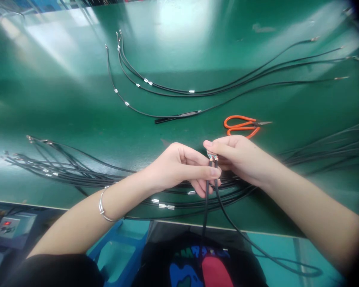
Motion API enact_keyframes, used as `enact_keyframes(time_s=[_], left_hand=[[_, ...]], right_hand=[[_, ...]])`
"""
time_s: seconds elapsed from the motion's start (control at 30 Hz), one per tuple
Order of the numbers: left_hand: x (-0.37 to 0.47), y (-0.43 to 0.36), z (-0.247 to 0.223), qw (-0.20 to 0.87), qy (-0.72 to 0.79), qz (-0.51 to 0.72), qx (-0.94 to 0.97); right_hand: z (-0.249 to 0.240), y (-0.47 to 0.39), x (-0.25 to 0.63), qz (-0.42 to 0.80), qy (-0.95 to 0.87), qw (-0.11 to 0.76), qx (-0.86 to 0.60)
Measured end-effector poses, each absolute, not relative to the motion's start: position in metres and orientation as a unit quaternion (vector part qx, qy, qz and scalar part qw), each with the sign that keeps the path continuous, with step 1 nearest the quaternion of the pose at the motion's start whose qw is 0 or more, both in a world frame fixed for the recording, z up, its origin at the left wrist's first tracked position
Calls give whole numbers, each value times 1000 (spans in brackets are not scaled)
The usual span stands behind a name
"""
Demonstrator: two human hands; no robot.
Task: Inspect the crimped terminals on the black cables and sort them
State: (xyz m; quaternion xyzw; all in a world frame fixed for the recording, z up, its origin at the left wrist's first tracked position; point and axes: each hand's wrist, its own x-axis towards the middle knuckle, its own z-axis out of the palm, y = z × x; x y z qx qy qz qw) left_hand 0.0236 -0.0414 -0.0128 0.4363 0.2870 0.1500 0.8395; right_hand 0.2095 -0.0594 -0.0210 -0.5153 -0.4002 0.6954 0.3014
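My left hand [188, 167] pinches two black cable ends between thumb and fingers, just below their stripped tips. The black cable [227, 215] hangs from there over the table's front edge and loops to the right. Closed on the small coloured wires at the tips is my right hand [233, 155], with thumb and index finger together. Fine detail of those wires is too small to make out. Just beyond the right hand lie orange-handled scissors [241, 127]. Under both hands runs a bundle of black cables [107, 177] with white tags.
Farther back on the green table [77, 115] lie several separate black cables [209, 93] with white tags. A dark slim tool [176, 116] rests along the nearest of these. Below the front edge are a blue stool [119, 247] and a grey box [10, 227] with a red light.
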Motion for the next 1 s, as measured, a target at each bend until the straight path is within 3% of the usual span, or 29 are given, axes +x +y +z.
enact_keyframes(time_s=[1.0], left_hand=[[23,-42,-9,843,283,142,434]], right_hand=[[-22,-61,209,653,-448,314,-524]])
